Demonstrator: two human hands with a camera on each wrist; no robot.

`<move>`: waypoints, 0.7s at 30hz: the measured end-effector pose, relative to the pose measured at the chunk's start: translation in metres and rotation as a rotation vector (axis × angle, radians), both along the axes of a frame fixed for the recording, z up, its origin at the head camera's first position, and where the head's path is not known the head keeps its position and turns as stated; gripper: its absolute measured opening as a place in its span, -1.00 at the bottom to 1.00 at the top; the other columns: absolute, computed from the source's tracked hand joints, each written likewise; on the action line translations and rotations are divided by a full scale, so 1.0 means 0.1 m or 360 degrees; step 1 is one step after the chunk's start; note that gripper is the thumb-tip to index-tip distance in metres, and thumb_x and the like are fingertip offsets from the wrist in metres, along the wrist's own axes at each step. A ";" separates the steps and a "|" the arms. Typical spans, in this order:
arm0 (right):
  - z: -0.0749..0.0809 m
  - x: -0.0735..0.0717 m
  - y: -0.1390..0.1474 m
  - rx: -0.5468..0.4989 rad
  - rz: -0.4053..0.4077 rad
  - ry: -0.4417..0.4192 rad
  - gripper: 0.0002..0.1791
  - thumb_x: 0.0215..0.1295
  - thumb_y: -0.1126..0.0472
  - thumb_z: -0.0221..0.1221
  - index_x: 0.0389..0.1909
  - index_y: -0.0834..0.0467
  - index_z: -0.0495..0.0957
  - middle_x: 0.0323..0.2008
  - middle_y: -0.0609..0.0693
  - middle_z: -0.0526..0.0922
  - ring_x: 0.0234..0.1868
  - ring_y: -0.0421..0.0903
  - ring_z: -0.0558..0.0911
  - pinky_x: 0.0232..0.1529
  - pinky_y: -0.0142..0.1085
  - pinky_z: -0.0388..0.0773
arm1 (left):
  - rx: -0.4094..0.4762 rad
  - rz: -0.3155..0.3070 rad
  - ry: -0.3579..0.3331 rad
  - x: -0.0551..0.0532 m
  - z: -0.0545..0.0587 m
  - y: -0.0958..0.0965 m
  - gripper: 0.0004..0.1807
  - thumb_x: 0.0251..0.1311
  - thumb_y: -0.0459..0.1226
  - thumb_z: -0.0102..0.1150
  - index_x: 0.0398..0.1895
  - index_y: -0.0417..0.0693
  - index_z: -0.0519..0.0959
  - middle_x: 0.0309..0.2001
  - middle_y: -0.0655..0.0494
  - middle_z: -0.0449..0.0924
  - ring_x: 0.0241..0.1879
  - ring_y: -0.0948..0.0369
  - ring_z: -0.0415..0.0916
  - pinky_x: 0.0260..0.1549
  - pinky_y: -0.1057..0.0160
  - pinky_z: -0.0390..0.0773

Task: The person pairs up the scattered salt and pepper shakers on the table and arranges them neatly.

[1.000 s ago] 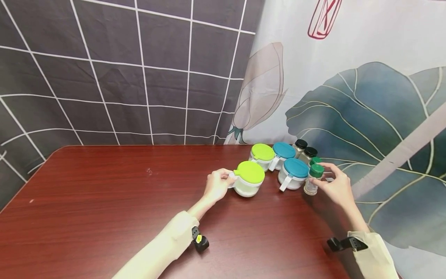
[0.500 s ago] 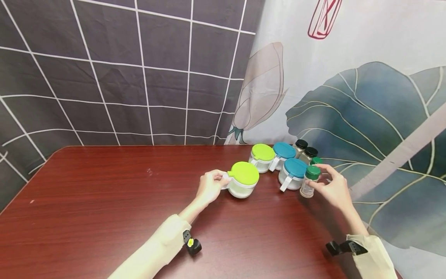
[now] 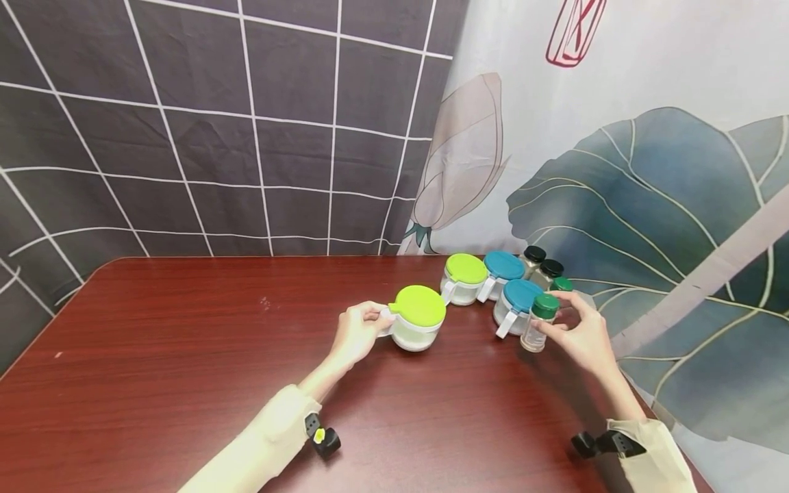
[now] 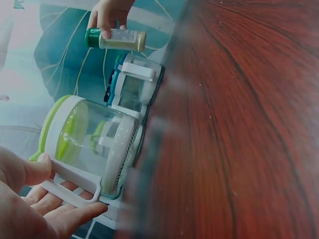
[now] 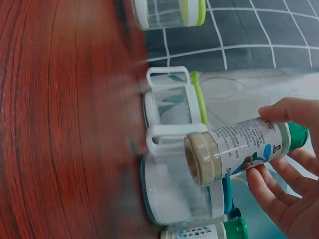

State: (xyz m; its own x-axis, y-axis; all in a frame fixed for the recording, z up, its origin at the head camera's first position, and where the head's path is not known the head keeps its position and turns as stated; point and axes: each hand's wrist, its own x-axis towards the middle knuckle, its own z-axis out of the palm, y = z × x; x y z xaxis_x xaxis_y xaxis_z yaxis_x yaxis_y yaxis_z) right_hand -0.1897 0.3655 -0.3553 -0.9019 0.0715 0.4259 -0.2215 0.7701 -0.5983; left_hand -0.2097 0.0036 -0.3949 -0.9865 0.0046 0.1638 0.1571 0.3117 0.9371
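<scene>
The wooden tabletop (image 3: 216, 329) is extending from the left hand (image 3: 357, 333) to its left and near sides, giving lateral room. Its rear edge is meeting a grey grid-patterned cloth (image 3: 290, 137); its right edge is running along a white lotus-print cloth (image 3: 635, 185), close beside the right hand (image 3: 582, 335).

Count, large to small: two handled jars with lime lids, a front lime-lidded jar (image 3: 418, 320) and a rear lime-lidded jar (image 3: 465, 274); two blue-lidded jars (image 3: 522, 296); two black-capped bottles (image 3: 546, 275); two green-capped bottles, a held green-capped bottle (image 3: 537, 323) and a rear green-capped bottle (image 3: 561, 285).

The left hand is holding the front lime-lidded jar by its white handle (image 4: 77, 174). The right hand is gripping the held green-capped bottle between thumb and fingers, tilted and apart from the tabletop.

Compared with one second earlier, the front lime-lidded jar is standing farther left, away from the cluster; the held green-capped bottle is sitting farther left, now overlapping the nearer blue-lidded jar in the head view.
</scene>
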 end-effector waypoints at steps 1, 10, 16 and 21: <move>-0.01 0.00 -0.01 -0.0011 0.0016 0.0014 -0.40 -0.03 0.24 0.44 0.10 0.15 0.51 -0.41 -0.16 0.58 -0.49 -0.46 0.54 -0.44 -0.61 0.49 | 0.0009 0.0004 -0.0002 0.01 -0.01 -0.02 -0.81 0.09 -0.32 0.32 -0.23 -0.21 0.68 -0.25 -0.15 0.73 -0.19 0.04 0.71 -0.18 0.14 0.65; -0.04 -0.01 -0.15 -0.0064 0.0136 0.0069 -0.39 -0.04 0.29 0.44 0.11 0.16 0.50 -0.38 -0.39 0.53 -0.44 -0.46 0.57 -0.40 -0.61 0.51 | 0.0018 0.0057 -0.0022 0.03 -0.07 -0.16 -0.82 0.07 -0.33 0.32 -0.25 -0.20 0.68 -0.26 -0.15 0.73 -0.20 0.05 0.71 -0.21 0.17 0.66; -0.04 -0.03 -0.26 -0.0066 0.0163 0.0080 -0.39 -0.06 0.28 0.45 0.10 0.14 0.51 -0.35 -0.11 0.60 -0.44 -0.46 0.57 -0.41 -0.59 0.52 | 0.0047 0.0074 -0.0029 0.05 -0.06 -0.23 -0.83 0.06 -0.35 0.33 -0.26 -0.21 0.68 -0.25 -0.17 0.73 -0.20 0.03 0.71 -0.20 0.17 0.66; -0.08 -0.07 -0.33 -0.0048 0.0189 0.0079 -0.39 -0.05 0.26 0.46 0.10 0.11 0.52 -0.29 -0.13 0.60 -0.36 -0.48 0.57 -0.38 -0.54 0.57 | 0.0061 0.0071 -0.0053 0.08 -0.04 -0.26 -0.83 0.08 -0.35 0.32 -0.25 -0.22 0.68 -0.25 -0.18 0.73 -0.19 0.02 0.71 -0.22 0.19 0.67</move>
State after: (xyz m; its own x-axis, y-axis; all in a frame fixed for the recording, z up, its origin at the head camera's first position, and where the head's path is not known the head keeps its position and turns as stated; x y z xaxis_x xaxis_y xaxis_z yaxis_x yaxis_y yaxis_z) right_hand -0.1964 0.3322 -0.3630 -0.8827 -0.0210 0.4695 -0.3400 0.7183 -0.6070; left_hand -0.2022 -0.0226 -0.3988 -0.9905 -0.0449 0.1302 0.1125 0.2812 0.9530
